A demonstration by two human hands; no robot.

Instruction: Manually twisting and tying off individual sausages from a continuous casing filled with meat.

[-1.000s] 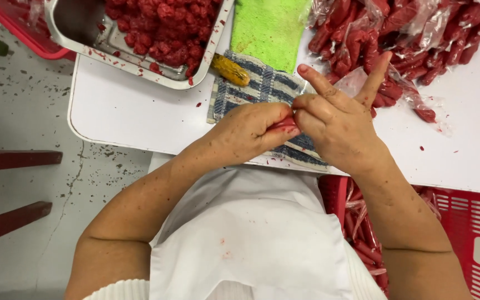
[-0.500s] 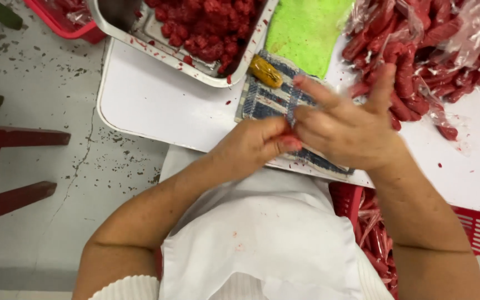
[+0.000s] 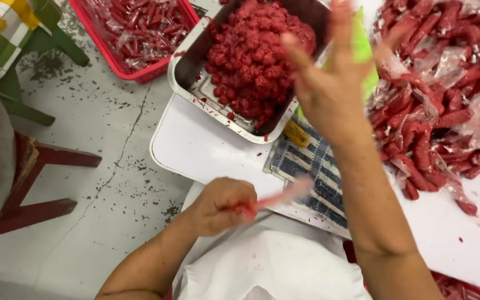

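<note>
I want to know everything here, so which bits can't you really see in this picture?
Head view only:
- Pink strip in the left hand: motion blur, so I cannot tell what it is.
- Right hand: blurred, and it covers part of the green cloth.
- Pile of red sausages: cut off by the right edge.
- Red crate: cut off at the top.

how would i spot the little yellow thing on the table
Start at the metal tray heaped with red pieces on the white table. Just beyond its near right corner lies a blue striped cloth. The small yellow block sits on the cloth's far edge, the only yellow item there.
</note>
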